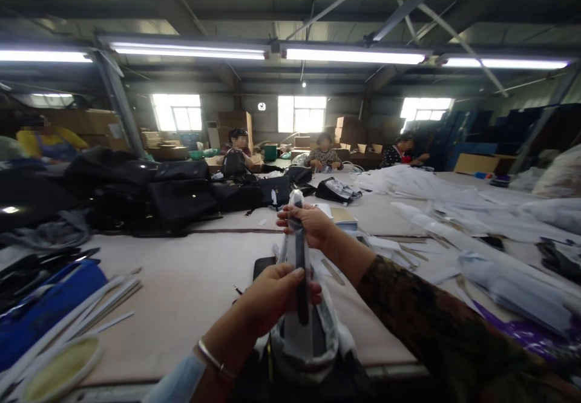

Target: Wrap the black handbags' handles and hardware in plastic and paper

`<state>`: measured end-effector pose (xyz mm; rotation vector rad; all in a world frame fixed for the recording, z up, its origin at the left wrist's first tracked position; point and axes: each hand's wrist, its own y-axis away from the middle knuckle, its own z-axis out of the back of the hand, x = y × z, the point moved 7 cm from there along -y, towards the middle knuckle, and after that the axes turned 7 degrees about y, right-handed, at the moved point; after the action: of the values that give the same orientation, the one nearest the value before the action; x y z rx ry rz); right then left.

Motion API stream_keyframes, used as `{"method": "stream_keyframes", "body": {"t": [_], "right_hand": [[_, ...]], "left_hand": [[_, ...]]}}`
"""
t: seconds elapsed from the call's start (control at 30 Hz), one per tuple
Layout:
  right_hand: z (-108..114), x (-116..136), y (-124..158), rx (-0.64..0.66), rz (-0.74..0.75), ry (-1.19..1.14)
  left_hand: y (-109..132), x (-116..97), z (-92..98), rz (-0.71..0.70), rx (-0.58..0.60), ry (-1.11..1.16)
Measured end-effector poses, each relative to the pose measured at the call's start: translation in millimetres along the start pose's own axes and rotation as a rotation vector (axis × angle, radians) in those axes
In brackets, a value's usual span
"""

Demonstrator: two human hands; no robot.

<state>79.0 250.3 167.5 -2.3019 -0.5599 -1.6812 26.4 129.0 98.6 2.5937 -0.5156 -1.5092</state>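
A long dark strap (300, 252) inside a clear plastic sleeve is held upright between my two hands. My right hand (311, 224) pinches it near the top, and my left hand (276, 291) grips it lower down, thumb on the front. Below and behind the strap, at the table's near edge, stands an open black bag (333, 330) with a pale rim or lining. My left forearm hides part of the bag. The strap's lower end hangs over its opening.
Black bags (181, 200) are piled at the left, beside a blue bundle (54, 306) and pale strips (100, 306). White sheeting (422, 185) spreads over the right side, with purple plastic (521, 330) nearer. Several people sit or stand across the table (181, 276).
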Motion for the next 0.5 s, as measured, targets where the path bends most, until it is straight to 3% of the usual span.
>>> {"method": "stream_keyframes", "body": {"t": [0.13,0.27,0.5], "right_hand": [[-9.0,-8.4,3.2,0.073,-0.007,0.003],[-19.6,-17.1,8.6,0.12,0.04,0.025],[-19.3,-30.7,16.0,-0.15,0.139,-0.057]], "left_hand": [[3.6,2.5,12.1,-0.011,-0.139,-0.03],[-2.5,-3.9,12.9,-0.071,-0.181,0.027],[-17.6,-17.2,18.8,-0.209,-0.268,0.018]]}}
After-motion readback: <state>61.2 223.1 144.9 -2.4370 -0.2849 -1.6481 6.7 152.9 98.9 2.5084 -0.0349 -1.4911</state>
